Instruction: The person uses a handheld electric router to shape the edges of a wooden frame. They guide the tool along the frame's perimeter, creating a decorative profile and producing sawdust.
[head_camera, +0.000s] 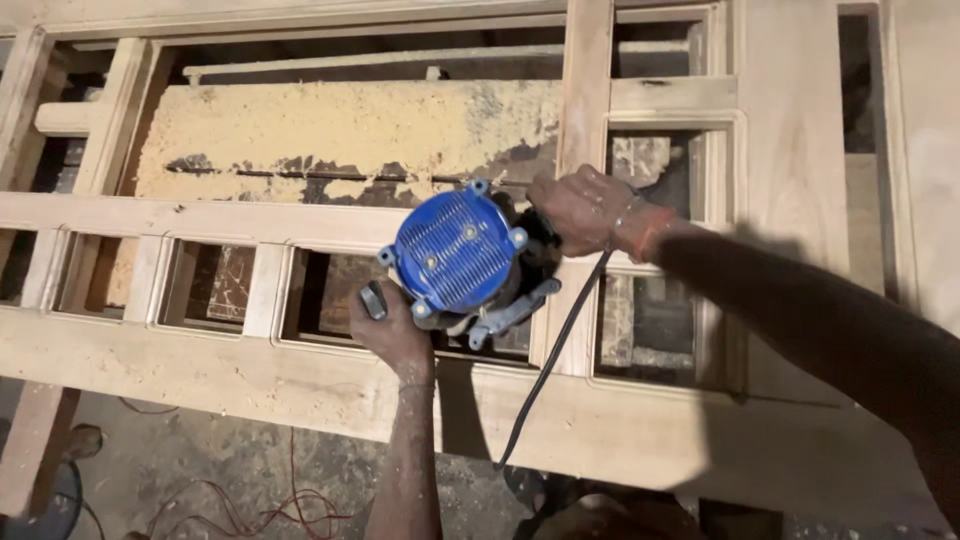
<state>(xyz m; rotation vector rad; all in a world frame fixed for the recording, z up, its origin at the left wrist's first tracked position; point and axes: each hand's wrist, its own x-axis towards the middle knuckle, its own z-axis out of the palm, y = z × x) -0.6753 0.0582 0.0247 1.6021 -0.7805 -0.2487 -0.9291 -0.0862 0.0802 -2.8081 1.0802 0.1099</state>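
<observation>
**A:** Start at the fingers. What have they got?

**B:** The left hand (392, 330) is curled shut round a dark side handle (373, 299) of the blue-topped router (462, 255) — fingers wrapped over it at about seven o'clock from the round blue cap. The right hand (578, 208) is closed too, gripping the machine's far side at about two o'clock; the handle itself is hidden under the knuckles, so I cannot tell its shape.

**A:** And the router itself?

**B:** Near the middle of the view, sitting on the pale wooden door frame (200, 215), over one of the small openings just below the long horizontal rail. Its ribbed blue cap faces up at the camera, with a grey base showing at five o'clock.

**A:** Anything trailing off it?

**B:** A black power cord (552, 350) leaves below the right wrist and drops toward six o'clock, crossing the bottom rail. There is a band on the right wrist (640, 228).

**A:** Further out?

**B:** At eleven to twelve o'clock, a board thick with sawdust (340, 130) shows through the large opening. At three o'clock — more panelled openings with moulded edges. Down at seven o'clock, thin red wires (290, 510) lie on the dusty floor (200, 460), and a sandalled foot (82, 440) shows at eight o'clock near the frame's corner.
</observation>
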